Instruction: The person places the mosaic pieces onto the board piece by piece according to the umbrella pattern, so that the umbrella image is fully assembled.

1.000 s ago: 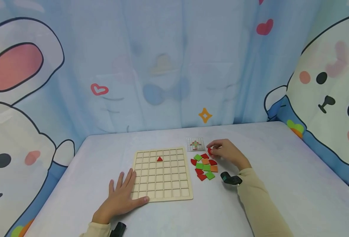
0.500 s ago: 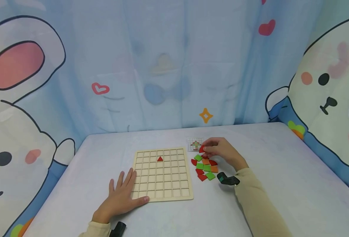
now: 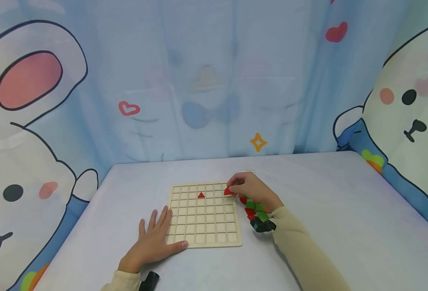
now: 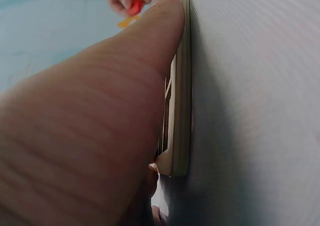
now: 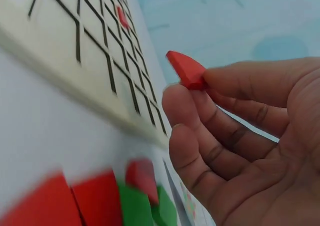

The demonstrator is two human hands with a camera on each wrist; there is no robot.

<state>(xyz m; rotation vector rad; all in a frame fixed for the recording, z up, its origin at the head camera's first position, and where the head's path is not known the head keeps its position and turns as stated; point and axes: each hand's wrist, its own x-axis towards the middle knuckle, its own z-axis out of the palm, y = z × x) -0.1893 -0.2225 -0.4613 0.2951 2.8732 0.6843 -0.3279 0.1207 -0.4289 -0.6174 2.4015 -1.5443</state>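
Note:
A square wooden grid board (image 3: pixel 206 245) lies on the table with one red triangle (image 3: pixel 201 195) in a cell of its upper part. My left hand (image 3: pixel 152 238) rests spread at the board's left and lower-left edge, thumb along the front rim. Over the board's upper right corner, my right hand (image 3: pixel 252 188) pinches a red quarter-round tile (image 5: pixel 186 69) between thumb and fingers. In the left wrist view the thumb (image 4: pixel 145 40) lies against the board's edge.
Several loose green, red and orange tiles (image 3: pixel 259 207) lie right of the board, partly hidden by the right hand and its wrist camera (image 3: pixel 263 225). Behind that hand shows the top of a small pattern card (image 3: pixel 245 171). A patterned curtain (image 3: pixel 214 101) hangs behind the table.
My right hand has moved left with the red tile, from beside the pattern card to over the board's upper right corner. My left hand stays in place on the board's edge.

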